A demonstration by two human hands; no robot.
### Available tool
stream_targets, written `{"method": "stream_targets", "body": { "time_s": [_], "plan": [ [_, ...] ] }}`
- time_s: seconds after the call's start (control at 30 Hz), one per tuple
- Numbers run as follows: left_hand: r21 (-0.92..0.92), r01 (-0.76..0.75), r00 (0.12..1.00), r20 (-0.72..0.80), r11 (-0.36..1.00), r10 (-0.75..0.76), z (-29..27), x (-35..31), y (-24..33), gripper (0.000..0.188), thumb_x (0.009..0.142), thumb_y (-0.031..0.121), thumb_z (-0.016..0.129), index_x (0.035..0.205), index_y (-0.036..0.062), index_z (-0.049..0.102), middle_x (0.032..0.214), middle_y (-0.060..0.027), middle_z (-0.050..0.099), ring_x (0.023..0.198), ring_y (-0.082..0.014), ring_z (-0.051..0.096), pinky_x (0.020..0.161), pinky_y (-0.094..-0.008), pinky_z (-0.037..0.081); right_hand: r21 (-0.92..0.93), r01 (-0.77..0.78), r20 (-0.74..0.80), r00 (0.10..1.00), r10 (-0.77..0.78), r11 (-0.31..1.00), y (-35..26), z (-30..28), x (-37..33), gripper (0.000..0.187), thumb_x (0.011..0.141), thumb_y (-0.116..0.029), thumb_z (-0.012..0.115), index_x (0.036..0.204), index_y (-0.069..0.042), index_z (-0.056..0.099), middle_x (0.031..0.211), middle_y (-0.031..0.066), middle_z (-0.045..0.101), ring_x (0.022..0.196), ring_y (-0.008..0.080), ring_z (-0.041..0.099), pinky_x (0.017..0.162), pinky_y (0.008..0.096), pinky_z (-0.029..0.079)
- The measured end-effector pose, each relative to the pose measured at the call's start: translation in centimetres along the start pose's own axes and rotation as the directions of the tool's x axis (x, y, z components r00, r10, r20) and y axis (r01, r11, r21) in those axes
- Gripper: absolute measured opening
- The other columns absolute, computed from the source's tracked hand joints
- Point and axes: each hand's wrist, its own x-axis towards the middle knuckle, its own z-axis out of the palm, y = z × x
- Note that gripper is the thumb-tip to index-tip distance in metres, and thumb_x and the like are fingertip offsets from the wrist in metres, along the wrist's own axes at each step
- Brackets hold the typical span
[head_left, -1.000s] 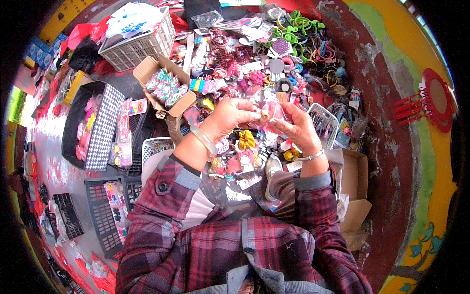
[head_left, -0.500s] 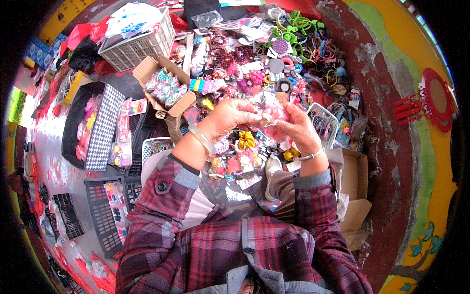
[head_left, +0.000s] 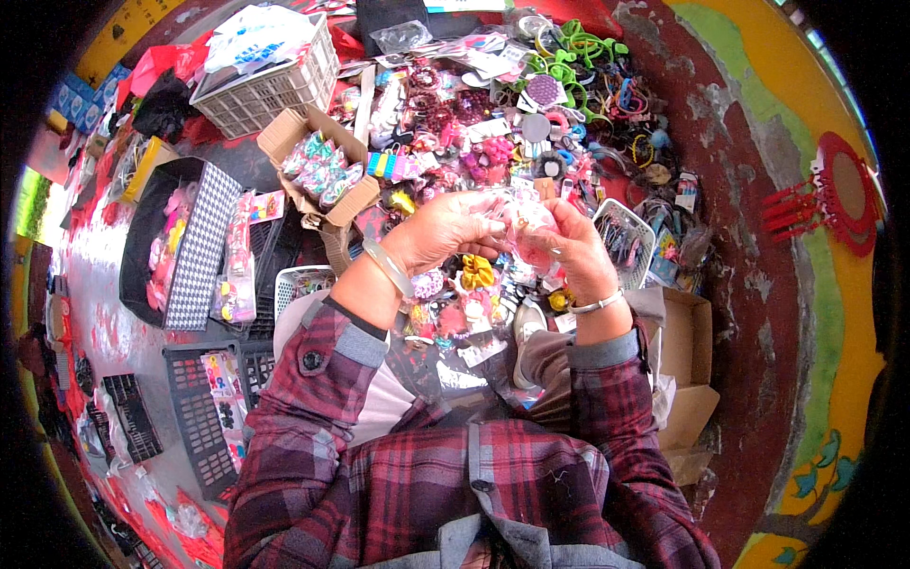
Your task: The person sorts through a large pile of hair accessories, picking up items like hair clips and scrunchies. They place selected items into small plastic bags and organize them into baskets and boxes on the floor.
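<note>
Between my hands, over the pile of hair accessories (head_left: 455,123), is a clear plastic bag (head_left: 533,237) with pink things inside; their exact kind is too small to make out. My left hand (head_left: 453,228), with a pale bangle at the wrist, pinches the bag's left side. The thumb and fingers of my right hand (head_left: 580,254), which has a silvery bracelet, close on its right side. A mustard yellow scrunchie (head_left: 477,272) lies just below the hands, among small bagged pieces.
An open cardboard box (head_left: 351,201) of bagged items and a houndstooth bin (head_left: 204,251) stand to the left, a grey plastic crate (head_left: 275,90) behind them. White baskets (head_left: 627,237) flank the pile. Green headbands (head_left: 578,57) lie at the back; a flattened cardboard box (head_left: 684,360) is at right.
The bag has turned a little in my fingers, and more of its pink contents faces up. My right hand has shifted slightly left; both hands keep hold.
</note>
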Motion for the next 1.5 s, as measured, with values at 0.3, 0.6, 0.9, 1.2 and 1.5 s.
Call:
{"method": "stream_targets", "body": {
  "time_s": [0.3, 0.6, 0.9, 1.2, 1.5],
  "plan": [
    [-0.094, 0.01, 0.997, -0.08, 0.996, -0.017, 0.4, 0.2, -0.4, 0.023, 0.086, 0.014, 0.057, 0.104, 0.0004, 0.058, 0.093, -0.0074, 0.064, 0.083, -0.0158, 0.063, 0.075, -0.0271, 0.051, -0.206, 0.063, -0.084, 0.993, -0.081, 0.977, 1.3, -0.3, 0.8, 0.036, 0.074, -0.005, 0.069, 0.107, 0.001, 0.054, 0.091, 0.001, 0.058, 0.083, 0.0082, 0.055, 0.073, 0.023, 0.045],
    [-0.241, -0.159, 0.967, -0.235, 0.957, 0.101, -0.6, 0.4, 0.1, 0.018, 0.084, 0.005, 0.056, 0.101, -0.002, 0.057, 0.095, -0.0122, 0.064, 0.086, -0.0217, 0.064, 0.082, -0.0329, 0.051, -0.145, 0.092, -0.309, 0.942, -0.133, 0.985, -0.2, -3.2, 0.4, 0.035, 0.082, -0.002, 0.059, 0.116, -0.003, 0.053, 0.095, 0.0025, 0.063, 0.086, 0.01, 0.057, 0.07, 0.0203, 0.045],
    [-0.344, -0.334, 0.922, -0.315, 0.877, 0.228, -0.1, 0.4, 0.0, 0.021, 0.083, 0.006, 0.056, 0.104, 0.0028, 0.058, 0.094, -0.0103, 0.065, 0.087, -0.0212, 0.063, 0.08, -0.0328, 0.05, 0.316, 0.037, -0.232, 0.972, 0.039, 0.948, -0.2, -1.6, 0.3, 0.051, 0.079, -0.013, 0.063, 0.125, -0.005, 0.042, 0.105, 0.0044, 0.058, 0.097, 0.0134, 0.056, 0.077, 0.0277, 0.044],
    [-0.179, -0.419, 0.868, -0.367, 0.89, 0.335, 1.6, 1.2, -1.7, 0.022, 0.083, 0.0, 0.052, 0.104, 0.0021, 0.057, 0.099, -0.0095, 0.063, 0.088, -0.0188, 0.062, 0.08, -0.0308, 0.05, 0.491, -0.007, -0.189, 0.975, 0.114, 0.871, 0.9, -1.6, 0.7, 0.048, 0.078, -0.013, 0.066, 0.12, -0.008, 0.044, 0.105, 0.0043, 0.055, 0.089, 0.0181, 0.058, 0.074, 0.0322, 0.05],
    [-0.118, -0.341, 0.891, -0.356, 0.933, 0.281, 2.1, 0.8, -1.6, 0.019, 0.085, 0.003, 0.052, 0.103, 0.0043, 0.055, 0.098, -0.0076, 0.064, 0.087, -0.0171, 0.063, 0.071, -0.0272, 0.05, 0.265, -0.054, -0.187, 0.977, 0.106, 0.963, -1.2, -1.4, 0.0, 0.032, 0.074, -0.007, 0.067, 0.103, -0.01, 0.054, 0.093, 0.0005, 0.057, 0.085, 0.0131, 0.058, 0.068, 0.03, 0.05]
  ]
}}
